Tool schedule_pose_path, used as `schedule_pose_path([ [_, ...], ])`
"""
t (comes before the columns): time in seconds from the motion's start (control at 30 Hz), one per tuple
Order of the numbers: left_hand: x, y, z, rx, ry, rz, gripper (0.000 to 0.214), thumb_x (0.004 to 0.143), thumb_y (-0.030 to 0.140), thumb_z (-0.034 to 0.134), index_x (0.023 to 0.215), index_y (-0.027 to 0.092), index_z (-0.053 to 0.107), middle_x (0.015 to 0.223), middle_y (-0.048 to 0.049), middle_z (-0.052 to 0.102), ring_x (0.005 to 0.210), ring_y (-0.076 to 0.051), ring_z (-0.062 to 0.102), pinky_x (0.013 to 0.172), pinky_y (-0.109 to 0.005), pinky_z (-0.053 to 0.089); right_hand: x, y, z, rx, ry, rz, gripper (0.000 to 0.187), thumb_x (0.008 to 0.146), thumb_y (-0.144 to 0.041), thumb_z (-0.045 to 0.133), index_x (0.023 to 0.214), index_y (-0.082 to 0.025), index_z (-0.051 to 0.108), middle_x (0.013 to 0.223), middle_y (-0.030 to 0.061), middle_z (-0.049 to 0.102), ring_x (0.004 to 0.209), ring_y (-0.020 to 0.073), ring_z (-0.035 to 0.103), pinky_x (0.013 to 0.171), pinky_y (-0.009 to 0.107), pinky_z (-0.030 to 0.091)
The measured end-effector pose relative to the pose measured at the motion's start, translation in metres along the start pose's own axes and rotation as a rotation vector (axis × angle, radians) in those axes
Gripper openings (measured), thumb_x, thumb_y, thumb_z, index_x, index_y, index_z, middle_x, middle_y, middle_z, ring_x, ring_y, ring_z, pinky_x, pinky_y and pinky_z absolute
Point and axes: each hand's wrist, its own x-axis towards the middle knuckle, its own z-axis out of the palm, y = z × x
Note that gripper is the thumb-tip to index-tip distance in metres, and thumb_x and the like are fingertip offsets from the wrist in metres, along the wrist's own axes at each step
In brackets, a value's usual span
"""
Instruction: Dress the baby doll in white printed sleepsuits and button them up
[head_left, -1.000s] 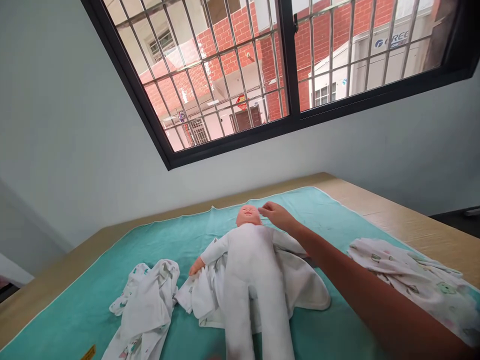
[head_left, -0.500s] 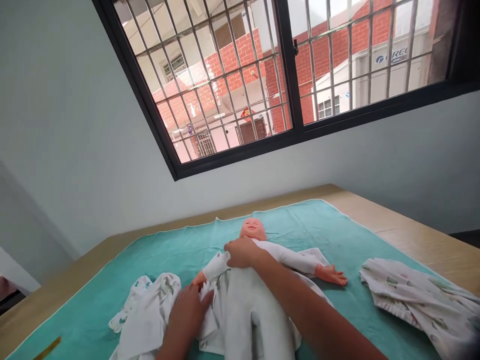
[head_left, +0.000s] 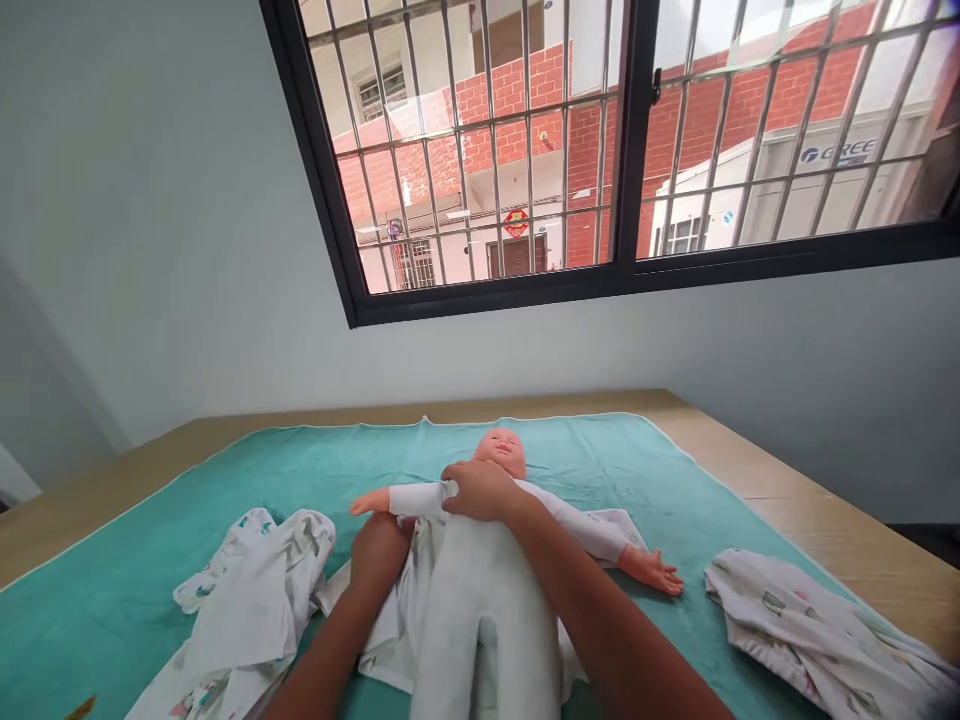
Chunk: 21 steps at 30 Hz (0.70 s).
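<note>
A baby doll [head_left: 487, 610] with a white cloth body lies on its back, head towards the window. My right hand [head_left: 484, 490] is closed round the doll's upper arm on the left side of the view, just below its head. That arm points out to the left, its sleeve area plain white. Just under its forearm, my left hand [head_left: 381, 550] is curled at the white baby shirt [head_left: 390, 640] spread beneath the doll; its fingertips are mostly hidden. The doll's other arm [head_left: 585, 525] stretches right over part of the shirt.
A green cloth [head_left: 592, 450] covers much of the wooden table [head_left: 847, 510]. Crumpled white printed baby clothes [head_left: 247, 600] lie at left. Folded printed clothing [head_left: 817, 630] lies at right. Behind the table are a wall and a barred window [head_left: 480, 305].
The doll's left-side arm has swung up and outward, and its printed sleeve no longer shows on it. My left hand has moved under the forearm. The camera view has levelled.
</note>
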Motion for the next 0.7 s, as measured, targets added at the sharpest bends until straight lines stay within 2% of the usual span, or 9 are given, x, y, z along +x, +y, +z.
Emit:
schedule_pose_path([
  [0.1,0.001,-0.007,0.011,-0.029,0.073,0.057,0.038,0.093,0.032,0.039,0.111,0.009,0.062,0.101,-0.0164,0.070,0.095,-0.026,0.065,0.070,-0.031,0.039,0.000,-0.002,0.001,-0.016,0.011,-0.002,0.038,0.078,-0.039,0.057,0.112,-0.025,0.065,0.104,0.0063,0.071,0.093,0.0257,0.063,0.073,0.032,0.039],
  [0.23,0.004,-0.012,0.016,-0.023,0.189,0.141,0.033,0.090,0.029,0.043,0.106,0.010,0.064,0.097,-0.0155,0.069,0.096,-0.028,0.063,0.076,-0.034,0.039,0.002,-0.009,0.000,-0.060,-0.013,-0.002,0.040,0.079,-0.040,0.058,0.115,-0.024,0.062,0.107,0.0075,0.069,0.092,0.0270,0.063,0.073,0.034,0.039],
  [0.3,0.005,-0.014,0.015,-0.035,0.185,0.139,0.034,0.090,0.027,0.042,0.106,0.009,0.064,0.096,-0.0163,0.069,0.094,-0.028,0.063,0.076,-0.035,0.039,0.008,-0.017,0.000,-0.084,-0.069,-0.013,0.041,0.077,-0.040,0.061,0.114,-0.024,0.062,0.105,0.0076,0.068,0.089,0.0277,0.063,0.071,0.034,0.040],
  [0.43,0.004,-0.016,0.009,-0.100,0.158,0.114,0.036,0.091,0.026,0.040,0.112,0.008,0.063,0.102,-0.0187,0.067,0.098,-0.029,0.062,0.077,-0.036,0.040,0.026,-0.034,0.006,-0.051,-0.195,-0.011,0.036,0.072,-0.041,0.071,0.102,-0.021,0.066,0.086,0.0051,0.068,0.074,0.0247,0.063,0.065,0.033,0.041],
  [0.53,0.005,-0.019,0.006,-0.128,0.119,0.070,0.038,0.093,0.028,0.036,0.108,0.008,0.065,0.105,-0.0207,0.067,0.100,-0.031,0.062,0.077,-0.037,0.040,0.033,-0.037,0.011,-0.029,-0.174,-0.028,0.031,0.074,-0.044,0.072,0.096,-0.022,0.067,0.082,0.0034,0.066,0.070,0.0214,0.061,0.064,0.032,0.042],
  [0.63,0.013,-0.026,0.007,-0.132,0.062,-0.006,0.039,0.093,0.027,0.033,0.098,0.010,0.068,0.097,-0.0196,0.069,0.088,-0.028,0.067,0.067,-0.034,0.042,0.026,-0.033,0.012,-0.035,-0.122,-0.047,0.041,0.078,-0.054,0.065,0.105,-0.022,0.066,0.086,0.0044,0.067,0.072,0.0218,0.060,0.064,0.033,0.041],
  [0.7,0.021,-0.032,0.009,-0.134,0.024,-0.033,0.036,0.092,0.031,0.038,0.091,0.012,0.069,0.090,-0.0181,0.071,0.081,-0.027,0.068,0.061,-0.032,0.042,0.018,-0.032,0.009,-0.013,-0.074,-0.008,0.045,0.079,-0.056,0.063,0.111,-0.024,0.065,0.090,0.0042,0.068,0.076,0.0222,0.060,0.067,0.034,0.042],
])
